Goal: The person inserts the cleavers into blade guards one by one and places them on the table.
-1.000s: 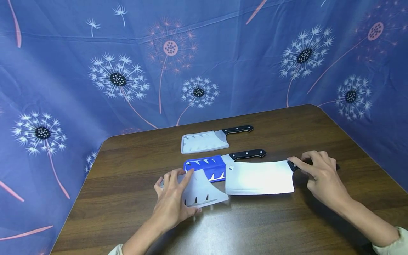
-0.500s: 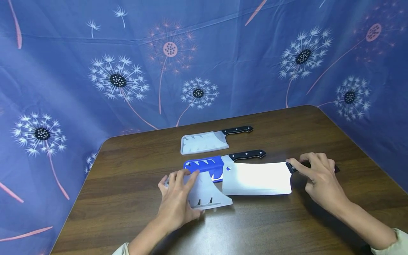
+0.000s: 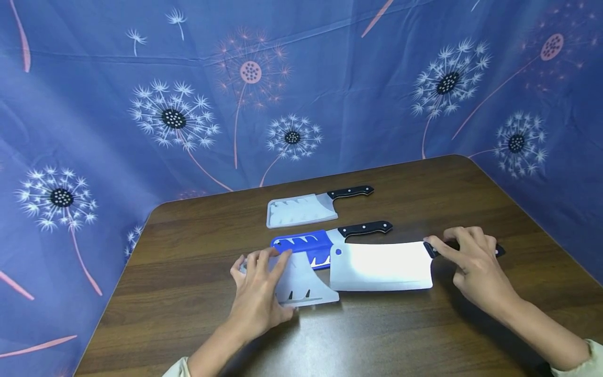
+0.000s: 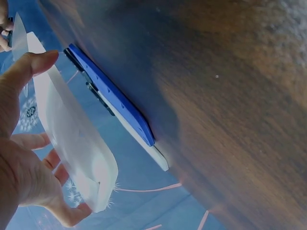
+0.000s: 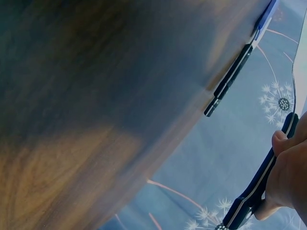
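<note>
In the head view my left hand (image 3: 256, 296) grips a white plastic blade cover (image 3: 299, 283) by its edges, thumb at the near side and fingers at the far side. The left wrist view shows this cover (image 4: 79, 134) raised over the tabletop. My right hand (image 3: 478, 269) holds a large cleaver (image 3: 381, 267) by its black handle, fingers curled around it. Its bright bare blade points left, the holed end right beside the cover's flared mouth. In the right wrist view the thumb lies along the black handle (image 5: 261, 177).
Behind the cleaver, a knife in a blue cover (image 3: 294, 241) lies on the brown wooden table (image 3: 179, 293), partly hidden. Farther back lies a smaller cleaver in a white cover (image 3: 301, 209). A blue dandelion-print cloth (image 3: 353, 104) hangs behind the table.
The cover has moved slightly right, then back left. The cleaver has shifted a little to the left and lower, its end close to the cover. Both hands keep their hold.
</note>
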`<action>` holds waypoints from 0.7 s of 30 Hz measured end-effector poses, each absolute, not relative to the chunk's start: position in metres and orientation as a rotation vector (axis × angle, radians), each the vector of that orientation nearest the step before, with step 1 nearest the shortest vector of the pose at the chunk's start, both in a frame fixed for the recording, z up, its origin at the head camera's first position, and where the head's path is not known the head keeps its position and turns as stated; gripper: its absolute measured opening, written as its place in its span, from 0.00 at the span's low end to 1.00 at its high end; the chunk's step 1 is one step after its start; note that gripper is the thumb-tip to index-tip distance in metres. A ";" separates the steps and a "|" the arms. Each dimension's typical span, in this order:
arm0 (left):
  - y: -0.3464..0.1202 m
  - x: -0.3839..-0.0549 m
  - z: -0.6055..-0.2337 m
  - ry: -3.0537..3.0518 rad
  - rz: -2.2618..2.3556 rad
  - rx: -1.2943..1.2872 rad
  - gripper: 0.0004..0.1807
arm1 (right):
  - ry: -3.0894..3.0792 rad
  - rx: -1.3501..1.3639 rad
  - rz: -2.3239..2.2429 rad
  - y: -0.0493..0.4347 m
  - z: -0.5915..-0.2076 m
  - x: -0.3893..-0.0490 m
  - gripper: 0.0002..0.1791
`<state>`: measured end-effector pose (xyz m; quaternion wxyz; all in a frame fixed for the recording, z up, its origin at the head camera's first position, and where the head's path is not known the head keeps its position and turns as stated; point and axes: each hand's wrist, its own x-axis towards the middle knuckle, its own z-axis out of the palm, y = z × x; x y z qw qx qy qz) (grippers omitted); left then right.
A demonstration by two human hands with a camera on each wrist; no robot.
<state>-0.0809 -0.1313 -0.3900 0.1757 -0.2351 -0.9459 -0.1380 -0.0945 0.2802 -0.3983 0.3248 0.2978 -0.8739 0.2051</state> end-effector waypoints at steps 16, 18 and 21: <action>-0.128 -0.080 -0.391 -2.618 -0.395 -0.721 0.61 | -2.277 0.784 0.551 0.275 -0.404 -0.090 0.64; -0.126 -0.081 -0.391 -2.611 -0.420 -0.712 0.61 | -2.277 0.776 0.557 0.274 -0.405 -0.089 0.63; -0.124 -0.081 -0.390 -2.609 -0.419 -0.713 0.62 | -2.277 0.780 0.557 0.273 -0.406 -0.088 0.64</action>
